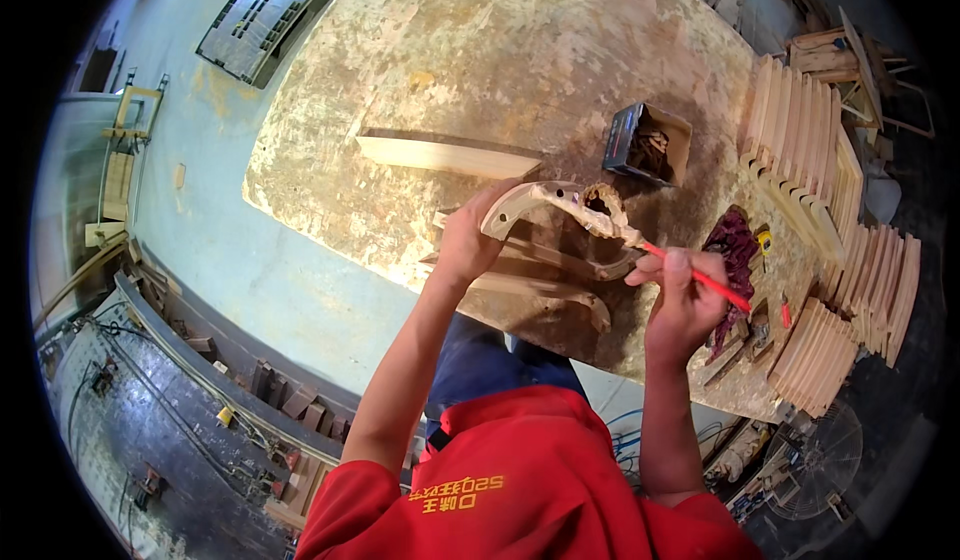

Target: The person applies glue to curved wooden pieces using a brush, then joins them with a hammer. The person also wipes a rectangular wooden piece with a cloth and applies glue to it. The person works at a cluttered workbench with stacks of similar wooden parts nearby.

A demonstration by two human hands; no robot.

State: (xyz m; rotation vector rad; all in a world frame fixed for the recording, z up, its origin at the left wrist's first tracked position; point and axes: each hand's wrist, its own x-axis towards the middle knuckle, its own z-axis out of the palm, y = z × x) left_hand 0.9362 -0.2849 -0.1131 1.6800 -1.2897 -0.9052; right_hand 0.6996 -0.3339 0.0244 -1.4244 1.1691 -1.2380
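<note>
My left hand [471, 241] grips a pale curved wooden piece [512, 206] with dark round holes, raised over the near part of the worktable. Pinched in my right hand [684, 295] is a slim red-handled tool [718, 288], probably a brush. Its far end meets a pale, crusted mass [603, 218] beside the curved piece; where one stops and the other begins, I cannot tell. A dark hollow shows in that mass. Under my hands lie more curved wooden pieces [545, 288] on the tabletop.
On the worn worktable [450, 50] stand an open box [645, 145] of small brown pieces and a long wooden strip [448, 156]. A dark red cloth [733, 250] lies right of my right hand. Stacked shaped wood [795, 130] lines the right side. A fan [815, 460] is at lower right.
</note>
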